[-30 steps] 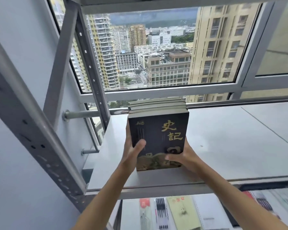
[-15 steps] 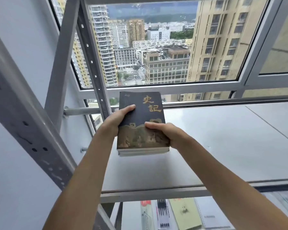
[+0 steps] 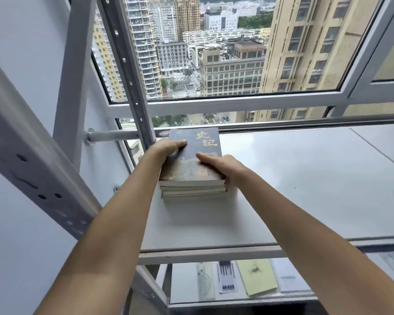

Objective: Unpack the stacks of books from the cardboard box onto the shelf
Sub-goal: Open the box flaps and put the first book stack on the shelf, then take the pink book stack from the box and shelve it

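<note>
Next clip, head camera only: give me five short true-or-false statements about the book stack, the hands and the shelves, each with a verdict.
1. The stack of dark-covered books lies flat on the white upper shelf board. True.
2. Only the right hand touches the stack. False: the left hand is on it too.
3. The stack sits at the shelf's right end. False: it is at the left end, beside the grey perforated metal upright.
4. The top cover bears gold characters. True.
5. The lower shelf is bare. False: a pack of black pens lies there.

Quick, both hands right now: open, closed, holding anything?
Left hand: closed on the left side of the stack of books.
Right hand: closed on the stack's right side.
</note>
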### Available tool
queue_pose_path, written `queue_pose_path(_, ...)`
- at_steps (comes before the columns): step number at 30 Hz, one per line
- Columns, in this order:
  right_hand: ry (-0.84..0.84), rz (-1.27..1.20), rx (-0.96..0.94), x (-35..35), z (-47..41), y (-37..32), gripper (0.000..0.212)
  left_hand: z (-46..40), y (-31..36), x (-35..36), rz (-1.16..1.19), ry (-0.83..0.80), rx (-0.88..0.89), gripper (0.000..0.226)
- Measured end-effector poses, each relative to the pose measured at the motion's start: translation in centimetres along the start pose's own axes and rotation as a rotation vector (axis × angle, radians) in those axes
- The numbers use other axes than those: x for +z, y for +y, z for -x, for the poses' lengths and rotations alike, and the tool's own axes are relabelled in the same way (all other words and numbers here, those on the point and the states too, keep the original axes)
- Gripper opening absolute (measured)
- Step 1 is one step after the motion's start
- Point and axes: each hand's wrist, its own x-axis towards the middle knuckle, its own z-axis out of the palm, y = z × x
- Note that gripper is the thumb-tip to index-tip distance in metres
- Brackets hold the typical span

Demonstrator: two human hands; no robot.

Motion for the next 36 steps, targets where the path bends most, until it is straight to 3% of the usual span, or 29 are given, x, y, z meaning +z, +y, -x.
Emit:
queue_pose_path(3,0.064,0.156,-0.018,-1.8,1.3,-0.5,0.094,1.7,1.6,0.7,-0.318,0.248,0.114,0.081)
queue_pose_path(6,0.314,0.438,-0.103,-6.1,3.1,0.0,0.075,4.6,4.5,3.2,-0.509,0.361,0.378,0.067)
queue_pose_path(9,0.564,0.938,-0.221,-12.1,6.7,2.9,0.063,9.0,7.4,8.0,-0.699,0.277,0.627,0.051)
queue_pose_path(12,0.639,1.074,-0.210,-18.2,11.4,6.6,0.060,14.1,9.1,14.6,-0.818,0.182,0.864,0.046)
queue_pose_path(24,0.933,1.010,0.314,-43.5,40.4,27.9,0.063,36.8,15.0,45.0,-0.851,-0.144,1.372,0.041)
queue_pose_path(36,1.190,0.823,0.789,-57.3,67.7,47.4,0.054,61.5,18.9,74.2,-1.018,-0.535,1.706,0.042)
